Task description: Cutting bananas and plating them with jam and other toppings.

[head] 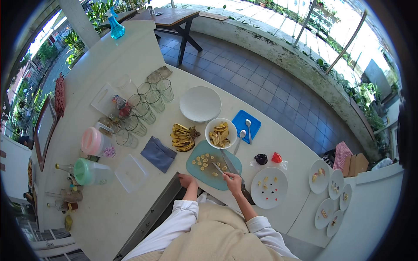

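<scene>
My right hand (232, 182) holds a small metal utensil (218, 167), perhaps a fork or small knife, over a light-blue cutting board (209, 176). Banana slices (203, 160) are spread on the board. A large knife with a dark handle (247, 194) lies across the board's right side, beside my right hand. My left hand (187, 180) is at the counter's edge below the board, by an open drawer (156, 208); its fingers are partly hidden. Above the board stands a white bowl of banana peels (220, 133), with a bunch of bananas (183, 137) to its left.
Right of the board is a white plate (269, 195) with banana pieces and red and black dots. Stacked white plates (200, 103), a blue tray (256, 124) with a spoon, drinking glasses (145, 112), a folded blue cloth (158, 154) and smaller plates (319, 176) also occupy the counter.
</scene>
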